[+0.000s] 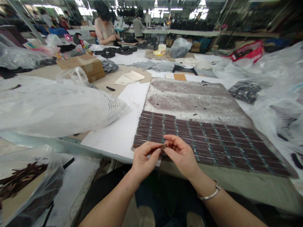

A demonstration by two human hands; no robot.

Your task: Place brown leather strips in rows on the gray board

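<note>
Both hands meet just over the near edge of a board (180, 97). Between their fingertips is a small brown strip (163, 146), apparently bent or folded. My left hand (145, 159) pinches its left end with thumb and forefinger. On the other end, my right hand (181, 154) closes thumb and fingers; a metal bangle circles that wrist. Rows of dark brown strips (224, 142) lie side by side on the near half of the board, with shiny greenish bands running between them. The board's far half shows a grey, stained surface with a few dark scraps.
A large white plastic bag (56, 107) lies left, with a cardboard box (81, 66) behind it. Clear bags (279, 82) crowd the right side. At lower left, an open bag holds brown strips (21, 179). Across the table a person (105, 28) handles dark pieces.
</note>
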